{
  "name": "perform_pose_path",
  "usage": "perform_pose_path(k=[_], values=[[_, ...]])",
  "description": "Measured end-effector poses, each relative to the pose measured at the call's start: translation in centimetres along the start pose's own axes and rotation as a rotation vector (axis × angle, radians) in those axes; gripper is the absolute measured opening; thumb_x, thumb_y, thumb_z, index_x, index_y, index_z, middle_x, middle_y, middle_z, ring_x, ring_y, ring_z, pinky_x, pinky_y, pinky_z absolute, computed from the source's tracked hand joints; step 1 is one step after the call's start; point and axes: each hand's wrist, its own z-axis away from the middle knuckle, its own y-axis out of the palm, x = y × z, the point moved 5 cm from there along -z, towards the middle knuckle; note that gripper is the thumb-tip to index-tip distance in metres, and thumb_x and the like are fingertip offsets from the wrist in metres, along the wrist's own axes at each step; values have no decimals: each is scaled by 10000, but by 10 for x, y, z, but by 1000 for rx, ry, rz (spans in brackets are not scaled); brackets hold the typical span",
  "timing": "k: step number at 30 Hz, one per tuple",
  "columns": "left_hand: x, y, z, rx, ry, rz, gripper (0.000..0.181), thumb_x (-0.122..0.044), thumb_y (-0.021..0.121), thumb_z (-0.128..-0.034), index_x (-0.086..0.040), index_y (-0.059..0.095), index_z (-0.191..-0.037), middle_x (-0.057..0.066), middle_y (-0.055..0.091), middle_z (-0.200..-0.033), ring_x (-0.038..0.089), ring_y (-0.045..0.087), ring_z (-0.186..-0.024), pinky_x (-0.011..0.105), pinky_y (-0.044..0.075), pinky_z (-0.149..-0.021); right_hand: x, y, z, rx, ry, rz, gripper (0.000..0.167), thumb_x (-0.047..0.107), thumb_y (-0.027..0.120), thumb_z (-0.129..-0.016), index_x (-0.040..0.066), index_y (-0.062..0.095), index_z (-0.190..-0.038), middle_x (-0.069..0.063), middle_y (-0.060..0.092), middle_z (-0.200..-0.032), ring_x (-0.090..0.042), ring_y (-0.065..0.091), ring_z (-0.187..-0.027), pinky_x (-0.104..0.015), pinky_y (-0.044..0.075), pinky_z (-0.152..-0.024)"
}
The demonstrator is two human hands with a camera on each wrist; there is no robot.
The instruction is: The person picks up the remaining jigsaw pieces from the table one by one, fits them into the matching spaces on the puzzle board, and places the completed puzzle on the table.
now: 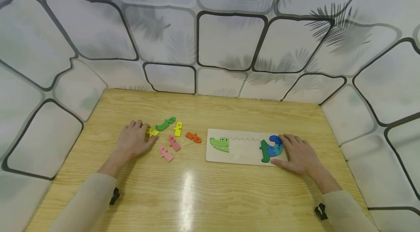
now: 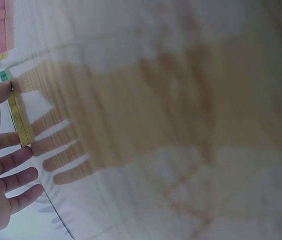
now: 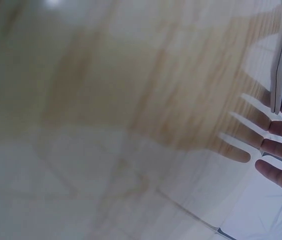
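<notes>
My left hand (image 1: 132, 139) pinches a yellow puzzle piece (image 1: 152, 132) between thumb and index finger at the left of the table; the piece (image 2: 21, 117) shows edge-on in the left wrist view. Close by lie a green piece (image 1: 165, 124), another yellow piece (image 1: 178, 128), an orange piece (image 1: 193, 137) and two pink pieces (image 1: 166, 153). My right hand (image 1: 300, 155) holds the right end of a pale wooden puzzle board (image 1: 242, 158), hiding that corner. A green crocodile head (image 1: 220, 144) sits at the board's left, with blue pieces (image 1: 276, 149) and a dark green piece (image 1: 264, 151) towards its right.
The wood-grain table (image 1: 157, 192) has a glossy reflection near its middle. Pale walls (image 1: 229, 38) with dark stone-like outlines and leaf prints rise behind it and at both sides. A zigzag line runs along the board's upper middle.
</notes>
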Motion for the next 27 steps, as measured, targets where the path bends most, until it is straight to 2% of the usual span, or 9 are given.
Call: perform_pose_path(k=[9,19,27], values=[[3,3,2,-9,12,23,628,-548,633,-989,15,658,-1265,236,633,-1197,418,584,-1116,595,541,-942,2,-2,0,8,3,-8,1103,824,627,-844,40,423,-1592,-217,526,-1546,-473,524,-1383,-692,460,-1060],[6,-1,10,-46,88,34,550,-485,674,-977,-29,677,-1285,201,644,-1200,402,592,-1122,565,552,-933,2,-3,1,4,4,-16,1095,823,630,-843,44,434,-1587,-207,529,-1546,-465,523,-1388,-687,462,-1066],[9,-2,12,-60,120,26,546,-464,695,-958,-25,687,-1281,193,656,-1209,399,608,-1135,560,565,-938,2,-3,1,-9,4,-16,1090,819,640,-840,48,443,-1583,-200,534,-1541,-456,533,-1382,-678,470,-1063]])
